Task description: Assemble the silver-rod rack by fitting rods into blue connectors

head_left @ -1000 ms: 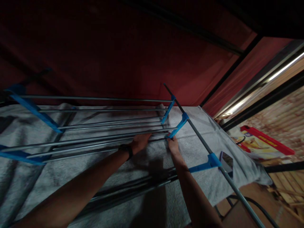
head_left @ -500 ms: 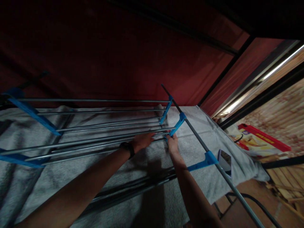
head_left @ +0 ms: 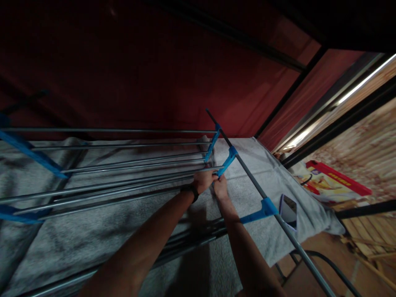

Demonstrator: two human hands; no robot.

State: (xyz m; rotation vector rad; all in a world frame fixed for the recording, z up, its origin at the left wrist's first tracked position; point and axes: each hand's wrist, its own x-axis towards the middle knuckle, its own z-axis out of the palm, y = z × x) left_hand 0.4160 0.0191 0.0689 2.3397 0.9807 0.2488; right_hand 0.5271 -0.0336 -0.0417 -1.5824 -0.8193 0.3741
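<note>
Left hand [head_left: 202, 180] fingers curled around the end of a metal rod [head_left: 123, 181], just where it meets a blue plastic bracket [head_left: 227, 161]. Right hand [head_left: 220, 187] right beside it, touching the bracket's lower tip; its fingers look pinched there, though the dim light blurs the grip. Black band on the left wrist. Beyond the fingers, other rods [head_left: 117, 156] already sit in a second bracket [head_left: 213, 144] on the same side pole [head_left: 247, 173]. A nearer bracket [head_left: 258, 210] carries rods too. Rack frame looks mostly assembled; this rod end seems still unseated. Grey towel [head_left: 253, 165] beneath; phone [head_left: 288, 211] right of the wrists.
</note>
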